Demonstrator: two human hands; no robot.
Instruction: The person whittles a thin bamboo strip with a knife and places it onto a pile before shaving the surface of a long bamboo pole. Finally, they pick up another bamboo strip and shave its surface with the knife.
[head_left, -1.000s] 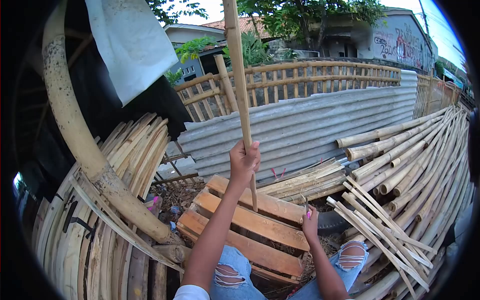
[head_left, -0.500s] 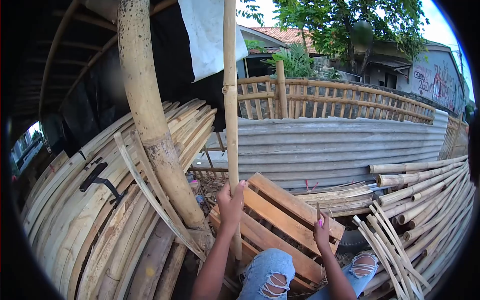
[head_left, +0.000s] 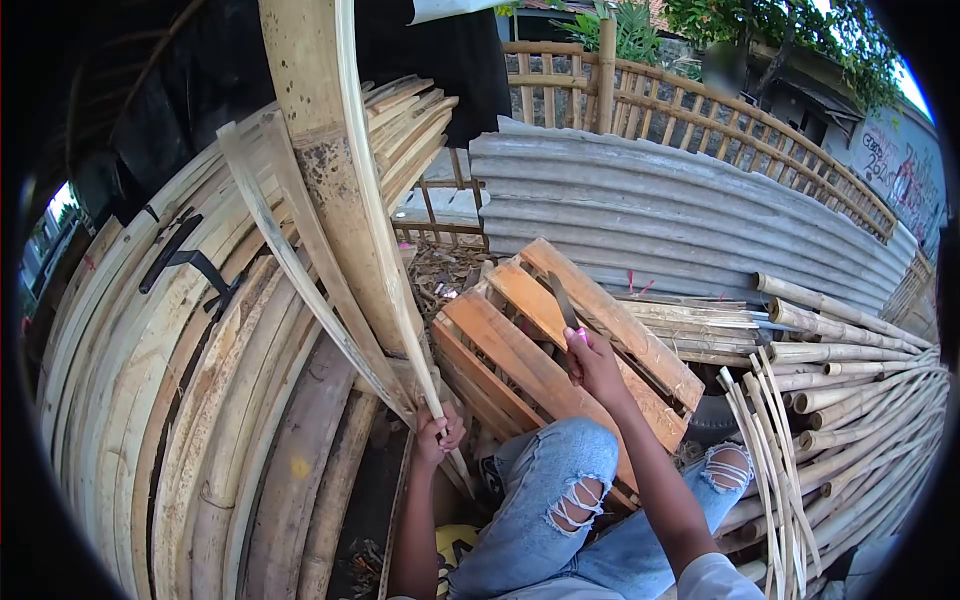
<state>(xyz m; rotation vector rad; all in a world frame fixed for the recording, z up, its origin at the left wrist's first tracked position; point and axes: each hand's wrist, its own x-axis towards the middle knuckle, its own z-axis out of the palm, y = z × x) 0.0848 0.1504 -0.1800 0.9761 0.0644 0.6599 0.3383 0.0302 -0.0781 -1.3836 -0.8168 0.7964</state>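
A long, pale bamboo strip [head_left: 392, 250] runs through the fingers of the left hand [head_left: 438, 432], which are curled round it. Most of its length rises above those fingers, crossing in front of a thick bamboo pole [head_left: 312, 150] and leaving the top of the view; a short end juts out below them. It looks light and stiff, with some spring because of its length, so held this low its upper part would likely sway. A hold nearer the middle would balance it better; split edges may be sharp or splintery, so the broad faces seem the safer place for the fingers.

The right hand [head_left: 595, 362] has its fingers closed round the handle of a knife [head_left: 563, 303], whose blade points up and away from them, well apart from the strip. The knife looks small, rigid and easy to control by its handle; the blade is no place to touch.

Beneath the right fingers lies a slatted wooden crate [head_left: 522, 368], and nearer the body a jeans-clad knee [head_left: 575, 465]. Left of the left fingers are stacked split bamboo lengths [head_left: 215, 440]; right of the right fingers, thin pale slats [head_left: 775, 470] lean beside round bamboo poles [head_left: 850, 400]. Beyond both hands stands a corrugated sheet [head_left: 620, 190].
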